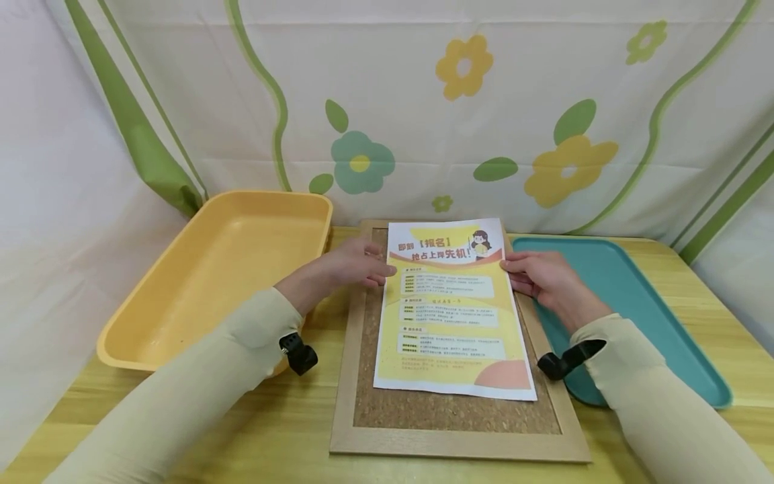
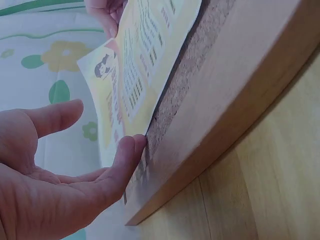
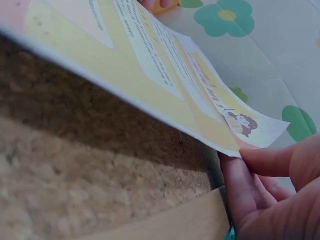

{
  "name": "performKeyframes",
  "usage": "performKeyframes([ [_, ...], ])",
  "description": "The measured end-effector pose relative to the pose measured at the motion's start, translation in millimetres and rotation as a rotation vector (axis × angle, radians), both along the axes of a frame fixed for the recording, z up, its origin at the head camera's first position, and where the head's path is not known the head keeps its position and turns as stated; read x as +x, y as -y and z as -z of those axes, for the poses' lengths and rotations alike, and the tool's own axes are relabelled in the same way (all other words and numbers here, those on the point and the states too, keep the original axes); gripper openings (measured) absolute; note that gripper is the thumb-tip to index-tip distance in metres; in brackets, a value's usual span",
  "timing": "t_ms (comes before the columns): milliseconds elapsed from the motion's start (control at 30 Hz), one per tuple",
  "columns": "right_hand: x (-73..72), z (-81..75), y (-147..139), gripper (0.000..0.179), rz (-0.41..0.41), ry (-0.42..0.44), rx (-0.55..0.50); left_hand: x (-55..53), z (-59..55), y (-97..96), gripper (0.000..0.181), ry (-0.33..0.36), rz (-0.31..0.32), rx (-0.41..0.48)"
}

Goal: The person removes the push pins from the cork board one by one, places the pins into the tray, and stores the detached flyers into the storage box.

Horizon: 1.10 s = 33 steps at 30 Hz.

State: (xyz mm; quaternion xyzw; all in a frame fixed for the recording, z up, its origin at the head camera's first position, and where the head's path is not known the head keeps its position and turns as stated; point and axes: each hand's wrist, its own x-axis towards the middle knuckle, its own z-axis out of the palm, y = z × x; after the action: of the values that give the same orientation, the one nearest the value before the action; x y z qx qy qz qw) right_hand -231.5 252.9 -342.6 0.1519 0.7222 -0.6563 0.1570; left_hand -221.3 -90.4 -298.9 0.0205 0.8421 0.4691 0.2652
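A printed yellow paper poster [image 1: 450, 363] lies over a wood-framed cork board [image 1: 465, 420], raised off the cork along its right side in the right wrist view. My right hand [image 1: 547, 279] pinches the poster's right edge near the top, thumb above and fingers below. On the opposite edge, my left hand [image 1: 351, 265] reaches in over the frame. In the left wrist view, the left fingertips [image 2: 131, 146] touch the poster's edge, while the thumb [image 2: 62, 116] stands apart from it.
A deep yellow tray [image 1: 224, 269] stands left of the board. To the right lies a flat teal tray [image 1: 653, 323], partly behind the right forearm. A flowered cloth [image 1: 411, 101] hangs behind the wooden table [image 1: 254, 430].
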Motion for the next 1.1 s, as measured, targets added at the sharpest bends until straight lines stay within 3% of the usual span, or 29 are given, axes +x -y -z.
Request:
performKeyframes([
  [200,-7.0,-3.8,-1.7,0.066,0.000,0.001,-0.117,2.7,-0.2,0.4,0.066,0.038,-0.015,0.029],
  [400,-14.1,-15.1,0.8,0.063,0.065,-0.023,-0.241,7.8,0.2,2.2,0.059,0.043,-0.024,0.095],
  [567,-15.4,-25.5,10.8,0.063,0.138,-0.045,-0.300,11.9,0.6,14.3,0.058,0.079,0.024,0.220],
  [700,-17.5,-30.7,20.5,0.062,0.157,-0.065,-0.330,15.6,-2.9,25.3,0.055,0.094,0.051,0.267],
  [867,-18.1,-30.2,23.7,0.062,0.167,-0.122,-0.344,14.4,8.6,29.0,0.057,0.071,0.064,0.310],
  [1100,-15.9,-24.5,23.6,0.059,0.169,-0.131,-0.339,12.1,26.0,31.1,0.060,0.062,0.073,0.478],
])
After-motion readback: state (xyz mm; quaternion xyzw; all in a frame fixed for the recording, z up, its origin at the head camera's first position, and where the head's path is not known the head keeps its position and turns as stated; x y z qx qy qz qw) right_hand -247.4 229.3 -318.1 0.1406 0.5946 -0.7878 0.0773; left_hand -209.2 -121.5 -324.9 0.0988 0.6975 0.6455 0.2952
